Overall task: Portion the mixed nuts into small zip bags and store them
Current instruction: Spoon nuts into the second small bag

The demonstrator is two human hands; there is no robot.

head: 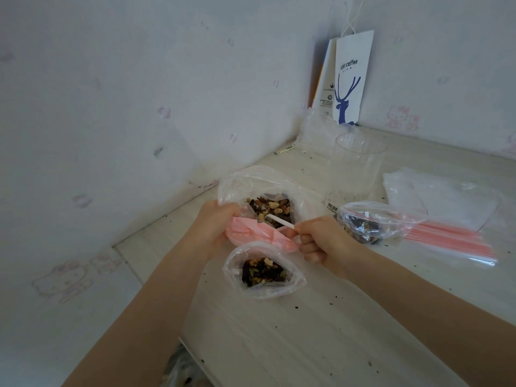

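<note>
A large clear bag of mixed nuts (268, 208) stands open on the white table (307, 344). My left hand (215, 224) grips its near rim together with the pink-striped mouth of a small zip bag (262, 272), which hangs open below with nuts in it. My right hand (321, 241) pinches the handle of a white plastic spoon (280, 220) whose bowl reaches into the large bag. A second small zip bag (368, 222) holding nuts lies to the right.
A clear ribbed plastic jar (357, 169) stands behind the bags. A stack of unused zip bags (446, 219) lies at the right. A white paper coffee bag (349, 79) leans in the wall corner, crumpled plastic (315, 132) before it. The table's left edge runs along the wall.
</note>
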